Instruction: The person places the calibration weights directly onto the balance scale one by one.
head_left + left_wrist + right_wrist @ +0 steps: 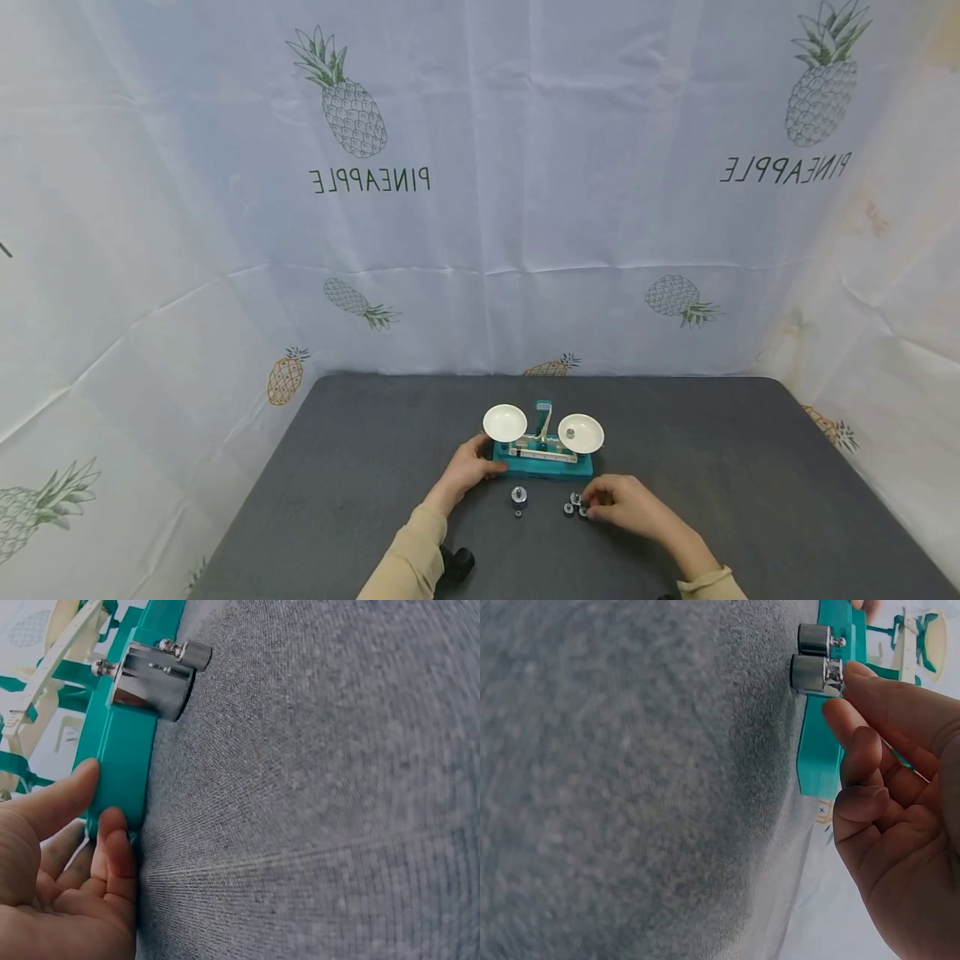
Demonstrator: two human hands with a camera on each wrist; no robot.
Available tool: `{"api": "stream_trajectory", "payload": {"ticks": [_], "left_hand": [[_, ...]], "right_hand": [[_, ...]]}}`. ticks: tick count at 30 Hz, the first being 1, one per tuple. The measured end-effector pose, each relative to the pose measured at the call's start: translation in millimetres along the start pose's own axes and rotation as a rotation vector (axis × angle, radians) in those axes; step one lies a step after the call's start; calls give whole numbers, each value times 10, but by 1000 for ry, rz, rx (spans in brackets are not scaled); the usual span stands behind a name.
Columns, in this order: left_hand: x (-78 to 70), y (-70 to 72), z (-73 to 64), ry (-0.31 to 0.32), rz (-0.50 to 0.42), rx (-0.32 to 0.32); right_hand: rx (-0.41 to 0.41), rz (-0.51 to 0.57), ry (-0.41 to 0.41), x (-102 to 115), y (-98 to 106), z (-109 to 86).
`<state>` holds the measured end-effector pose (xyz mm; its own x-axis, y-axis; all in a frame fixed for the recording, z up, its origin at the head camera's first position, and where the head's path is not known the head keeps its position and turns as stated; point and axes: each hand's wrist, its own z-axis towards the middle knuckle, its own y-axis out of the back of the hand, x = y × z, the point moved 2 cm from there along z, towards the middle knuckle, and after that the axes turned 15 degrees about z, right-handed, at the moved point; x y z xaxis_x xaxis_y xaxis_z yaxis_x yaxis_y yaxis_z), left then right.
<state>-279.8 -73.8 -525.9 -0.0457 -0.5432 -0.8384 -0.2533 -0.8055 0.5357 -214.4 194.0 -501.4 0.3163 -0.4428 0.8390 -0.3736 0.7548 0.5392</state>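
A teal balance scale (546, 468) with two cream pans stands on the dark table. My left hand (467, 469) grips the left end of its base, thumb on the near side. The right pan (588, 444) bears a small metal weight (571, 433); the left pan (505, 423) has nothing in it. My right hand (626, 502) is in front of the scale's right end, thumb and forefinger pinching the knob of a metal weight (810, 673). Another weight (814, 639) stands right beside it, in a small cluster.
A larger weight (519, 495) stands before the scale's left half, with a tiny weight (517, 513) nearer me. A black object (459, 564) is by my left forearm. A pineapple-print curtain (487, 208) hangs behind the table (720, 467).
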Motion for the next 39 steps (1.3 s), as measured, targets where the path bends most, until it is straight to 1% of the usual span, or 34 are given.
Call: {"api": "stream_trajectory", "payload": {"ticks": [9,17,24,39], "left_hand": [[-1,-16,1,-11,11,-15],[-5,-13,-9,-17,5,-11],[0,-13,-8,-18,6,-6],[-16,-8,-11,-6,8,10]], "right_hand": [[10,26,-9,18,-46,19],[13,37,11,19,-47,-6],[26,37,-30,2,-53,-1],[16,41,4,-1,-90,-9]]}}
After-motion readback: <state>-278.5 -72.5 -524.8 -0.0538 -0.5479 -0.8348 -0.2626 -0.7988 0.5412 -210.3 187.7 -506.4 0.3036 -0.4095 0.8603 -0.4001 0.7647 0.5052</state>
